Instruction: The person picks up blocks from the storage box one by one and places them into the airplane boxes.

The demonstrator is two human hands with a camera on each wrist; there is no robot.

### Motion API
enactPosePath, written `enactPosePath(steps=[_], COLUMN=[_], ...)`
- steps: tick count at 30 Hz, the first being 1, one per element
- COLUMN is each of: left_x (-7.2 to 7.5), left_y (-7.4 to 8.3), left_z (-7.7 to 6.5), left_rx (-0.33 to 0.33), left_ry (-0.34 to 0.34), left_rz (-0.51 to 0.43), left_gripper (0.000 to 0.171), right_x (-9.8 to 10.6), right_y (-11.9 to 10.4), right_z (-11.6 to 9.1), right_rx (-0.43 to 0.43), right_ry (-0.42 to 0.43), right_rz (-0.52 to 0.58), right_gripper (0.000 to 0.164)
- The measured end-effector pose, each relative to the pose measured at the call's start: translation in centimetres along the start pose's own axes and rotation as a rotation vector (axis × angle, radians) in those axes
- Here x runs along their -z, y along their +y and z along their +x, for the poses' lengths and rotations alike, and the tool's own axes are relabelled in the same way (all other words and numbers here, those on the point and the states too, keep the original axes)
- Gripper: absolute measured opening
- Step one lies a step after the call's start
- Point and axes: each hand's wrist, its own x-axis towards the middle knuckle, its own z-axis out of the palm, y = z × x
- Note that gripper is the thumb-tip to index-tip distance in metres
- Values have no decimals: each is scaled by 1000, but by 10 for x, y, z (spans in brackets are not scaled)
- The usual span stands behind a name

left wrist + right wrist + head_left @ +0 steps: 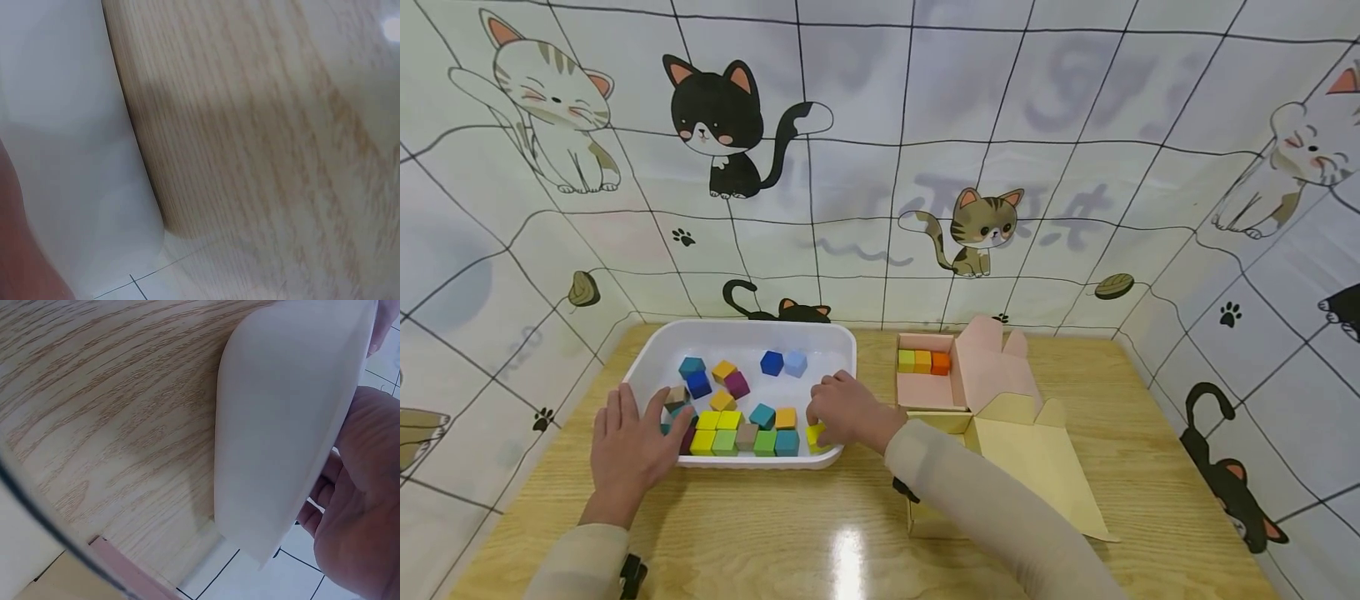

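A white tray (741, 329) holds coloured cubes, several of them lined up along its front wall. My right hand (848, 410) reaches over the tray's right side and pinches a yellow cube (815, 438) at the front right corner. My left hand (636, 437) lies spread over the tray's left front edge, thumb and fingers apart, beside a dark red cube (687, 442) and a brown cube (676, 397). The right wrist view shows the tray's outer wall (275, 425) and part of the right hand (362, 494); the fingertips are hidden there.
A pink box (925, 396) stands open right of the tray, with a green, a yellow and an orange cube (940, 363) in a row. In front of it is an open yellow box (936, 523), partly covered by the right sleeve. A cat-patterned cloth (865, 183) surrounds the wooden table (760, 533).
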Motion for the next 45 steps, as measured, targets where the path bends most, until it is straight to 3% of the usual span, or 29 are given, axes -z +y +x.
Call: enactPosePath(steps=[26, 30, 37, 45], left_x=[0, 0, -1, 0], left_y=[1, 1, 2, -1], left_z=[-1, -2, -2, -1], left_rx=[4, -1, 7, 3], left_ry=[1, 15, 4, -25], left_rz=[-6, 0, 10, 5], left_gripper=[77, 77, 78, 81], right_x=[-2, -1, 16, 43], right_y=[-2, 0, 14, 44], right_z=[2, 3, -5, -27], right_rx=[7, 0, -48, -135], right_ry=[19, 53, 125, 166], right_rz=[-68, -62, -15, 47], right_gripper=[28, 30, 30, 32])
